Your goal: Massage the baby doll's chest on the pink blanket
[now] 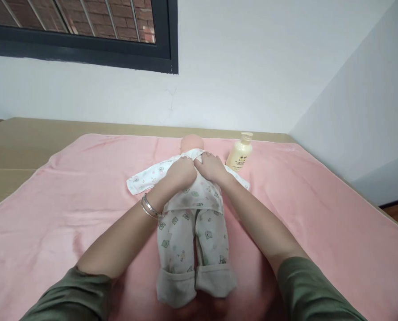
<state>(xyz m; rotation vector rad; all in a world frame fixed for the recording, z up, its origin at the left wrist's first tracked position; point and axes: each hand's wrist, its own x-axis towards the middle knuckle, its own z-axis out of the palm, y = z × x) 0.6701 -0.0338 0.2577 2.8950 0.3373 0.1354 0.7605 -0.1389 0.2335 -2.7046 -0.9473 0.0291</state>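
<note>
A doll [192, 142] lies on a pink blanket, its bald head pointing away from me. It wears a white printed top [199, 200] with the sleeves spread to both sides, and white printed trousers [179, 240] with turned-up cuffs. My left hand [183, 172] is closed on the top near the upper chest. Beside it, my right hand [212, 167] has its fingers bent on the top just below the neck, pinching the fabric. The fingertips of both hands are partly hidden.
The pink blanket [92, 191] covers much of a wooden surface [35, 138]. A pale yellow pump bottle [239, 154] stands right of the doll's head, close to the right sleeve. Behind are a white wall [239, 67] and a dark-framed window [165, 44].
</note>
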